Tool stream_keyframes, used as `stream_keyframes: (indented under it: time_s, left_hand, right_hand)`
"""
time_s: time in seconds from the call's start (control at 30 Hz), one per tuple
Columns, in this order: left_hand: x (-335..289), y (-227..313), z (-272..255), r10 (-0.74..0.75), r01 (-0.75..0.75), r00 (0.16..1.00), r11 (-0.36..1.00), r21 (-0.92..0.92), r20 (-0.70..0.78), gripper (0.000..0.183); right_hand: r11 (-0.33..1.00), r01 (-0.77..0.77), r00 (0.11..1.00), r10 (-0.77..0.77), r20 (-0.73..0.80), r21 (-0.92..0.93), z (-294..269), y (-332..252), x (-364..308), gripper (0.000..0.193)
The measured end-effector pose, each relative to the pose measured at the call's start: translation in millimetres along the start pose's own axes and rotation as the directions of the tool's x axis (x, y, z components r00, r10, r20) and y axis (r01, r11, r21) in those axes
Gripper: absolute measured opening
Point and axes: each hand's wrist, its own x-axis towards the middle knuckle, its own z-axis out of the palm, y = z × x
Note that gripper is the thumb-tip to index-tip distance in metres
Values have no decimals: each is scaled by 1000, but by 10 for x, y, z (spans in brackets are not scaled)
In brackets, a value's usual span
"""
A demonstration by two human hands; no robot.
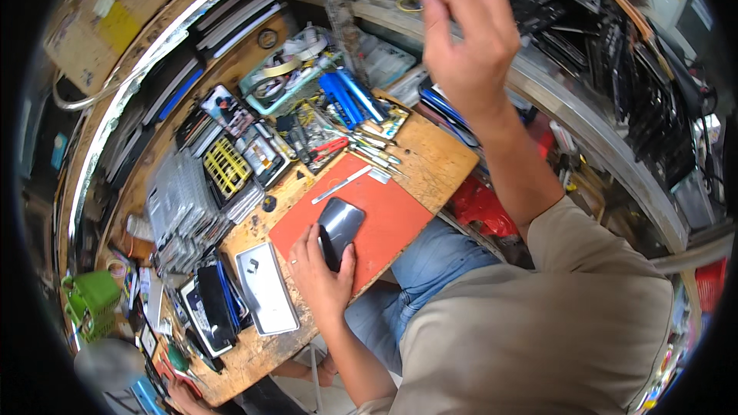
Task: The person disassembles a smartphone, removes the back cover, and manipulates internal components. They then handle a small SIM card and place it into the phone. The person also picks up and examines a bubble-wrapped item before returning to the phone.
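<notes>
My left hand (317, 280) grips a dark, glossy smartphone (344, 220) from its near end, thumb on one side and fingers on the other. The phone rests on an orange-red work mat (395, 220) on the wooden bench. High above the bench's right end, my right hand (473, 42) is raised with thumb and fingertips pinched together. Whatever lies between them, if anything, is too small to make out. Beyond the phone, a thin metal ruler-like strip (340, 185) lies on the mat. Left of my left hand sits an open white tray (268, 290) with small dark pieces inside.
Tweezers and screwdrivers (374, 147) lie behind the mat, near blue cylinders (350, 97) and a teal basket (265, 101). Stacked clear plastic cases (184, 207) stand at left, with phones (211, 303) nearer. Another person's hand (184, 398) shows at lower left. A metal-edged shelf (592, 134) runs along the right.
</notes>
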Motion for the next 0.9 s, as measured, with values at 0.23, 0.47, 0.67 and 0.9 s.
stream_keyframes:
  time_s: [0.23, 0.47, 0.67, 0.9]
  left_hand:
    - [23, 2, -19, -2, 3, 1000, 999, -34, 25, 62]
    - [-25, 20, -63, 33, -34, 999, 999, -27, -29, 70]
    - [-362, 196, -285, 39, -37, 997, 999, -35, 65, 77]
    - [-803, -14, -508, -139, 158, 982, 976, -151, 129, 100]
  right_hand:
    - [843, 148, 839, 170, 517, -518, -555, 177, 141, 8]
    - [994, 95, 952, -72, 297, -63, -399, -146, -141, 15]
    - [838, -276, 548, -266, 793, 471, -356, -836, -1111, 19]
    - [751, -522, 362, -234, 902, 404, -400, -978, -1769, 47]
